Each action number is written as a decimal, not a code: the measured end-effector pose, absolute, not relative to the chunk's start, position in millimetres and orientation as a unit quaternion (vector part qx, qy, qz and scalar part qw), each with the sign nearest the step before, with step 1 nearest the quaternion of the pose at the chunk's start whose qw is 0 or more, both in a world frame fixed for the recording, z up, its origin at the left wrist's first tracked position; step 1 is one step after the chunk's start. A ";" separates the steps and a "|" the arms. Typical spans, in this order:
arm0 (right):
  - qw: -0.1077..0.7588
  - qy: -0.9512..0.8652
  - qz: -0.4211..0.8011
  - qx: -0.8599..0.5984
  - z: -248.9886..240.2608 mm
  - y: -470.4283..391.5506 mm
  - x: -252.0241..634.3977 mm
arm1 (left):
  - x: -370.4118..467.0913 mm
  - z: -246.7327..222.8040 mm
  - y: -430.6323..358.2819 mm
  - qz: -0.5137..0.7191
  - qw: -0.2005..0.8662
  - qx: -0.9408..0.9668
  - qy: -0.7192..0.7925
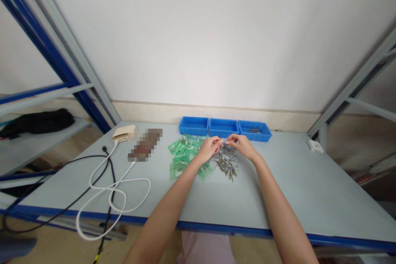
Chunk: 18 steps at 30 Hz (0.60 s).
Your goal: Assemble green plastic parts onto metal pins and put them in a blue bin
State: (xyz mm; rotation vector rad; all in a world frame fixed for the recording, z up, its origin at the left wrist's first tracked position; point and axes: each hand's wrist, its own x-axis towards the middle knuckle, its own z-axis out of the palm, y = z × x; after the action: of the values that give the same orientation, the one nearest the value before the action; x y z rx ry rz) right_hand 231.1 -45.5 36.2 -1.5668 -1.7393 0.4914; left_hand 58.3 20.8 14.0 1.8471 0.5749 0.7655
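Note:
My left hand (209, 147) and my right hand (241, 144) come close together over the table, fingers pinched. Between their fingertips is a small shiny metal piece (225, 142), too small to name exactly. Below them spreads a loose pile of thin metal pin-like parts (228, 166), silvery with some brassy ends. Green clear plastic bags (181, 160) lie in a heap at the left of the pile, partly behind my left hand and forearm.
Three blue bins (194, 126) line the back; the right bin (262, 133) holds a few metal parts. On the left are a beige box (123, 133), a blurred-out object (145, 145) and looped white cable (123, 210). A white plug-like block (315, 146) sits at right.

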 end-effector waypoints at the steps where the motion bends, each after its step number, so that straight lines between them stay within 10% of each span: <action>1: 0.364 -0.675 0.193 -0.613 36.5 -45.7 230.4 | 58.2 14.6 21.0 0.322 0.503 0.765 0.242; 18: 0.417 -0.662 0.251 -0.570 42.1 -46.4 222.3 | 58.1 21.1 18.5 0.367 0.489 0.744 0.269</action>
State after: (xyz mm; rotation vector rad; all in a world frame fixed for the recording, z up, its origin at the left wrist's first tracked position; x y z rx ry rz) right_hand 222.3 -46.4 42.1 -1.4301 -1.6611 0.6306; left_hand 58.1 18.5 21.1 1.8085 0.6533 0.8915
